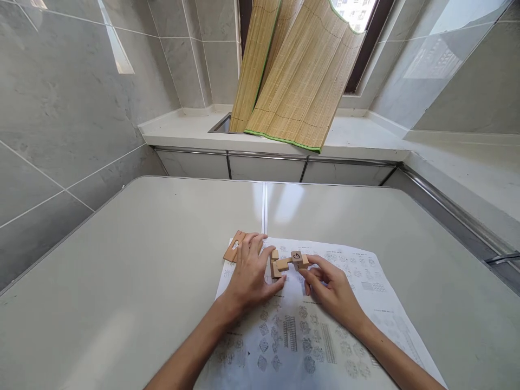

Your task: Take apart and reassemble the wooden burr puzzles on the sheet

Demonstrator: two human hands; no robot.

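Observation:
Several small notched wooden puzzle pieces are near my two hands above a printed sheet (292, 325). My left hand (249, 271) has its thumb and index finger at the two ends of an upright wooden piece (275, 268), while its other fingers spread over a flat brown wooden board (233, 252) with a cut-out. Between the hands, a light wooden piece (283, 264) meets the upright one. My right hand (327, 284) pinches a wooden piece (304, 262) beside a block with a dark curved mark (297, 257). How these pieces interlock is too small to tell.
The sheet carries rows of small line drawings and text and lies on a pale table (162, 244) with a centre seam. Behind it, a woven bamboo mat (300, 76) hangs over the white window ledge (182, 127). Grey tiled walls (81, 92) enclose the table.

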